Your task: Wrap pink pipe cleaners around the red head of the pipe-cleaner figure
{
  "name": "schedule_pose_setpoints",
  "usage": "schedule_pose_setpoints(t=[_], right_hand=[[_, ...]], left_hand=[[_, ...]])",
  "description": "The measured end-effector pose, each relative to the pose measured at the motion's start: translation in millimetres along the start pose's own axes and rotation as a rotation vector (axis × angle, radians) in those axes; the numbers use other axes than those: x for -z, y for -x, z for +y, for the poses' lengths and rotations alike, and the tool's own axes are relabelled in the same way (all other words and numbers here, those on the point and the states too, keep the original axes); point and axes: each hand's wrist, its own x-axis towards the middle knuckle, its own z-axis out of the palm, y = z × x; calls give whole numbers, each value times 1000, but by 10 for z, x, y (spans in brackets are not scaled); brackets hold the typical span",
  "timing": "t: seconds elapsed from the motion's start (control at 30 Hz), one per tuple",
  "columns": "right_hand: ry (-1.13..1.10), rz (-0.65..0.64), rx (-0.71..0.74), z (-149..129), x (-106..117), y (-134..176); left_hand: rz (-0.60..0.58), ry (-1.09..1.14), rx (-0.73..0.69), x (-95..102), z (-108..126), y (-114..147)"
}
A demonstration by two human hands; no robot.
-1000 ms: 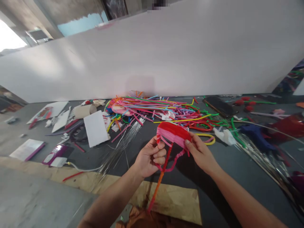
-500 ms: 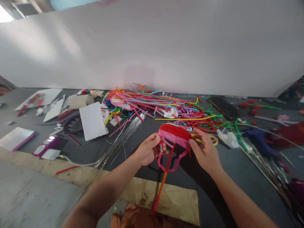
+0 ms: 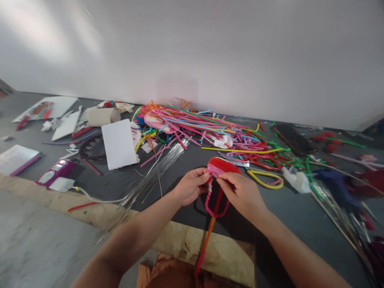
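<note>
A pipe-cleaner craft piece, with a domed red top and a pink band below, is held up between both hands. Beneath it hang a twisted pink loop and a red-and-orange stem that slants down toward my lap. My left hand pinches the left edge of the dome, thumb on top. On the front of the pink band, the closed fingertips of my right hand press and cover the dome's lower right part. Just beyond lie scissors with a yellow and a red handle.
A heap of coloured pipe cleaners spreads along the white partition. Thin silver wires, a white card and a purple glue-gun-like device lie leftward. At right are a dark phone and crumpled white tissue.
My right hand has moved left from the dome's right edge to its pink front, its fingers closing there. The view has shifted slightly; the left hand keeps its pinch.
</note>
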Motion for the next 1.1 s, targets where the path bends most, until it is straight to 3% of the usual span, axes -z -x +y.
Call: schedule_pose_setpoints(t=[0.37,0.57,0.77,1.1], right_hand=[[-212,21,-253,-157,82,-28],[-149,58,18,-165,-45,19],[121,71,266,-94,-112,57],[337,-20,377,-148,-95,84]], left_hand=[[92,-148,17,-56,-46,7],[91,-131,11,-33,-78,-12],[70,-49,38,1,-36,-10],[155,-133,80,-22,40,14]])
